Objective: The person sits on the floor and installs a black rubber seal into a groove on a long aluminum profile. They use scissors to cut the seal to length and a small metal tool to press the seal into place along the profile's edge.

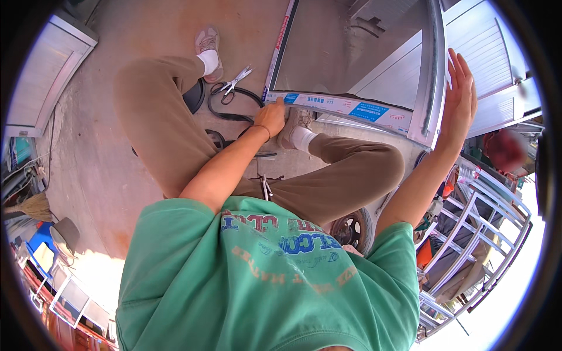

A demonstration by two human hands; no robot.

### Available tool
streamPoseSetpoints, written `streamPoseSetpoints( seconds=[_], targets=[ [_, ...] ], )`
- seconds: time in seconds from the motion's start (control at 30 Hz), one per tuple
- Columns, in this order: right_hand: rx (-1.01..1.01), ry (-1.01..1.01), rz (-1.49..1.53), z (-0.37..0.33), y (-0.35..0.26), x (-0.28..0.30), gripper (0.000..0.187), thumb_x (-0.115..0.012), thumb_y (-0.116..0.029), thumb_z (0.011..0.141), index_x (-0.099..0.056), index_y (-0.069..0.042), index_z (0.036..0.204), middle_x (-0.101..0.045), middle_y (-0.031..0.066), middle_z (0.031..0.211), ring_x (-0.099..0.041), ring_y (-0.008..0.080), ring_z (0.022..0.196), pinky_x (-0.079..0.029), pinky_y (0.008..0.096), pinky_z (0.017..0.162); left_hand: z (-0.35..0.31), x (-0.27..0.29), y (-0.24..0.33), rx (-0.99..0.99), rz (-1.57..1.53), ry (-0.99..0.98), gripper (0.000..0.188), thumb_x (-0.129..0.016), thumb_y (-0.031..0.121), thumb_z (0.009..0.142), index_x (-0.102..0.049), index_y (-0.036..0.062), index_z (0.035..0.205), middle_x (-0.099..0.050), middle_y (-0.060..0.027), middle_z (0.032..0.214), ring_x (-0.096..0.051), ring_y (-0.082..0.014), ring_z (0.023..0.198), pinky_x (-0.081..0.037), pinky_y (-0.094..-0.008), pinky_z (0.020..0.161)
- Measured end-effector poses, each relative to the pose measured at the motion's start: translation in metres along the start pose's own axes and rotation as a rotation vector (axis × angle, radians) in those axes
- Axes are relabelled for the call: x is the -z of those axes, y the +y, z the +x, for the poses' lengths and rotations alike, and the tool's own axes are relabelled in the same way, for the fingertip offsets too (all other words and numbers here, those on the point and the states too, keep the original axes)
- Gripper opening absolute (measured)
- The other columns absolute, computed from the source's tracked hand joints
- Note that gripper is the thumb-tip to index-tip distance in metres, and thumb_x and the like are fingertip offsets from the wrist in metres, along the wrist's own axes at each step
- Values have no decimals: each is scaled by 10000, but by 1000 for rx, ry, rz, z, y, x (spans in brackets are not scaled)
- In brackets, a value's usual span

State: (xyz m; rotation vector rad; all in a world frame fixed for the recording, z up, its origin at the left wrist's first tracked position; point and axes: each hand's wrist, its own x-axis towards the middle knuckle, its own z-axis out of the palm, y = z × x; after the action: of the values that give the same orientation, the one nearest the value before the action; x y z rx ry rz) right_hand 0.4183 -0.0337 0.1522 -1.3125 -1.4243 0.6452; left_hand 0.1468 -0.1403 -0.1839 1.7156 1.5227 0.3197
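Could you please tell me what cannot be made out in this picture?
Head view: most of the left hand's fingertips, hidden by the hand itself; its exact grip is unclear.
Head view: the far end of the framed panel, cut off by the top edge.
Head view: part of the black strip, behind the left forearm.
Head view: part of the wheel, behind the green shirt.

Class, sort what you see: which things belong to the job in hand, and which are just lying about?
Likely the job:
framed pane, left hand and right hand at its edges
black strip
scissors

Apparently lying about:
broom
wheel
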Motion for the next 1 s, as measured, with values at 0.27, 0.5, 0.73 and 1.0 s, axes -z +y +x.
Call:
streamPoseSetpoints(
  seconds=[0.27, 0.5, 0.73, 1.0],
  targets=[
    [-39, -96, -155, 54, 3, -40, 488, -552, -365, 1039, -602, -62, 1419, -686, 148, 1269, -671, 215, 1059, -561, 334, 864, 8, -50, -83, 28, 227, -513, 254, -565, 80, 899, -705, 25, 1102, -726, -270, 1067, -696, -435, 1049, -558, -507, 908],
    [-49, -119, -334, 48, -39, -77, 490, -580, -342, 1012, -592, -98, 1436, -742, 110, 1169, -776, 152, 795, -651, 290, 651, 29, -179, -103, 67, 257, -381, 348, -500, 177, 996, -667, 11, 1253, -699, -241, 1215, -701, -372, 1114, -568, -456, 947],
    [19, -200, -464, 54, -37, -76, 548, -535, -378, 1018, -539, -90, 1484, -676, 129, 1331, -776, 187, 944, -667, 380, 757, 23, -166, -84, -168, 330, -405, 286, -579, 157, 943, -751, 8, 1117, -750, -177, 1126, -732, -338, 1046, -591, -432, 889],
    [-19, -177, -292, 53, -39, -80, 495, -590, -342, 1004, -606, -81, 1425, -720, 131, 1233, -778, 153, 825, -656, 303, 661, -13, -95, -58, -40, 336, -780, 511, -811, 136, 789, -633, 46, 1260, -736, -217, 1115, -733, -359, 1023, -602, -424, 855]
  ],
)
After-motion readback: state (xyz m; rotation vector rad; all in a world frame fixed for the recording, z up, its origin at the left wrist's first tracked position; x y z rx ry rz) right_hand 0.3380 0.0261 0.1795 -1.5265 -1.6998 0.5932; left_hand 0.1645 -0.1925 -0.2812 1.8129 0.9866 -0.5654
